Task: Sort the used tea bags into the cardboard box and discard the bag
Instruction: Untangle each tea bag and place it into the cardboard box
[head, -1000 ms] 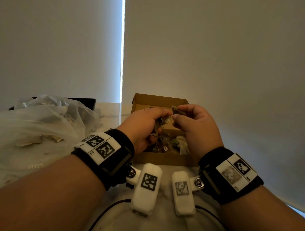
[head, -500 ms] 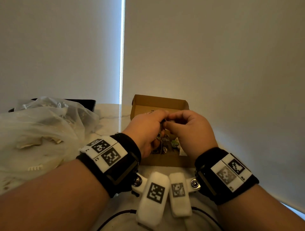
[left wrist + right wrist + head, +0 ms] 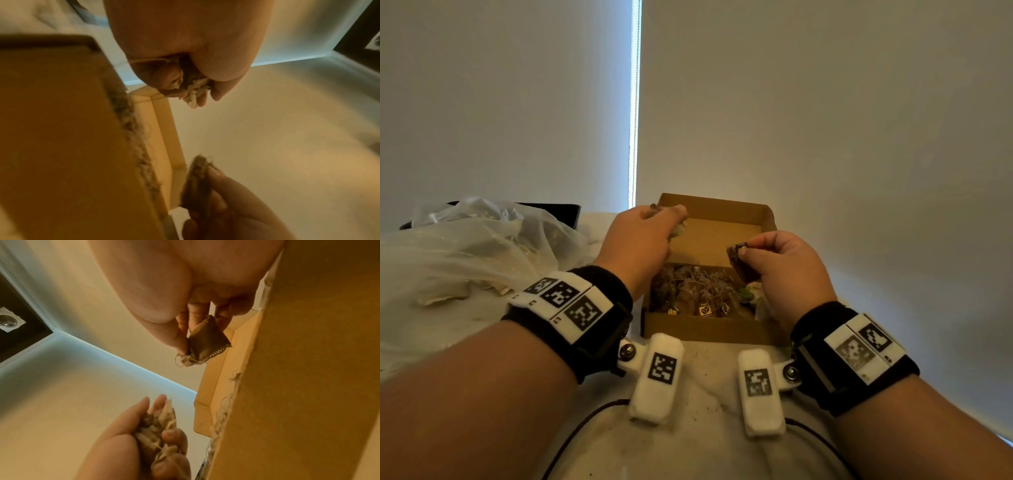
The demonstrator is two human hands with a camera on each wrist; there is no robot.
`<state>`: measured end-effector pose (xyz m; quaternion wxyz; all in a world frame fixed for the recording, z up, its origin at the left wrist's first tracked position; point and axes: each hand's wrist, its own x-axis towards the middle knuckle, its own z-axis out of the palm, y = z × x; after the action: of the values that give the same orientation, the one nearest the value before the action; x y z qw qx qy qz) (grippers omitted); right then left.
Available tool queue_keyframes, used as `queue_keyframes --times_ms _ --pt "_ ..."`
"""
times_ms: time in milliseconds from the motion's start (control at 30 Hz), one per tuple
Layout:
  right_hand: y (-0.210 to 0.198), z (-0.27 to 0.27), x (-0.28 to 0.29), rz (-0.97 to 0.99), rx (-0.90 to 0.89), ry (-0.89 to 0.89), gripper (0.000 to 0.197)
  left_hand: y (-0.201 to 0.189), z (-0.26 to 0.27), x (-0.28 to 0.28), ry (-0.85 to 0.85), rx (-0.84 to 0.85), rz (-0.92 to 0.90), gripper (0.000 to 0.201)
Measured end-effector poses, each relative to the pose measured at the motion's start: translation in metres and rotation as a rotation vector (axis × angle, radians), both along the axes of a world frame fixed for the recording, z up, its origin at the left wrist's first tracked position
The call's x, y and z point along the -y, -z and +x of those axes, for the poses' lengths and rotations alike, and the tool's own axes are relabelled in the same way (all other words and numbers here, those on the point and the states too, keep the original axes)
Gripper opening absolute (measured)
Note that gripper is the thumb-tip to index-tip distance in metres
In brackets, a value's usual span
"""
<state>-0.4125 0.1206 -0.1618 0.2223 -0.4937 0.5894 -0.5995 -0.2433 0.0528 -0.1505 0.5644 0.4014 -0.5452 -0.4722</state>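
Note:
An open cardboard box [image 3: 726, 329] lies on the table in front of me, its near half packed with several used tea bags [image 3: 695, 291]. My left hand [image 3: 643, 240] hovers over the box's far left corner and grips a clump of crumpled tea bags [image 3: 193, 87], also seen from below as the clump [image 3: 160, 428]. My right hand [image 3: 774, 263] is over the box's right side and pinches a single dark brown tea bag [image 3: 738, 263] between thumb and fingers; this tea bag [image 3: 205, 339] hangs by its upper corner.
A crumpled clear plastic bag [image 3: 465, 253] with pale scraps in it lies on the table to the left of the box. A dark flat object [image 3: 551, 209] sits behind it. A plain wall stands close behind the box.
My hands were together over the box, both on the clump. They have parted: the left went up and left with the clump, the right went right with one tea bag.

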Motion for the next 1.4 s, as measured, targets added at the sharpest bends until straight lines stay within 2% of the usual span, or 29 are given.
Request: queue_keyframes --times_ms 100,200,367,533,667,833,933,1033,1133,1200,1300,1400 --pt "-0.003 0.004 -0.002 0.018 -0.004 -0.031 0.008 0.012 0.005 0.005 -0.032 -0.096 0.030 0.024" --pt "-0.005 0.014 -0.003 0.068 -0.029 -0.091 0.013 0.018 0.008 0.009 -0.063 -0.288 0.133 0.017" --pt "-0.005 0.038 0.001 0.201 -0.153 -0.224 0.018 0.014 0.019 0.019 -0.258 -0.461 0.227 0.016" --pt "-0.001 0.046 0.005 0.308 -0.198 -0.262 0.023 -0.020 0.030 0.020 -0.171 -0.609 0.137 0.017" --pt "-0.002 0.050 0.006 0.341 -0.302 -0.275 0.023 -0.023 0.028 0.017 -0.152 -0.572 0.115 0.019" --pt "-0.003 0.058 0.007 0.406 -0.488 -0.252 0.020 0.006 0.020 0.018 -0.130 -0.500 0.195 0.022" --pt "-0.006 0.060 0.007 0.448 -0.567 -0.242 0.020 0.018 0.013 0.015 -0.058 -0.489 0.235 0.025" --pt "-0.008 0.060 0.005 0.458 -0.623 -0.221 0.018 0.021 0.007 0.013 0.006 -0.435 0.195 0.027" --pt "-0.005 0.057 0.006 0.434 -0.571 -0.217 0.024 0.017 0.006 0.011 -0.006 -0.371 0.155 0.028" --pt "-0.001 0.054 0.006 0.370 -0.467 -0.225 0.026 0.011 0.008 0.010 0.022 -0.362 0.147 0.029" --pt "0.002 0.046 0.001 0.254 -0.268 -0.231 0.016 0.005 0.009 0.010 0.117 -0.363 0.146 0.033" --pt "0.001 0.034 -0.001 0.253 -0.237 -0.284 0.014 0.002 0.008 0.008 0.210 -0.356 0.161 0.036"
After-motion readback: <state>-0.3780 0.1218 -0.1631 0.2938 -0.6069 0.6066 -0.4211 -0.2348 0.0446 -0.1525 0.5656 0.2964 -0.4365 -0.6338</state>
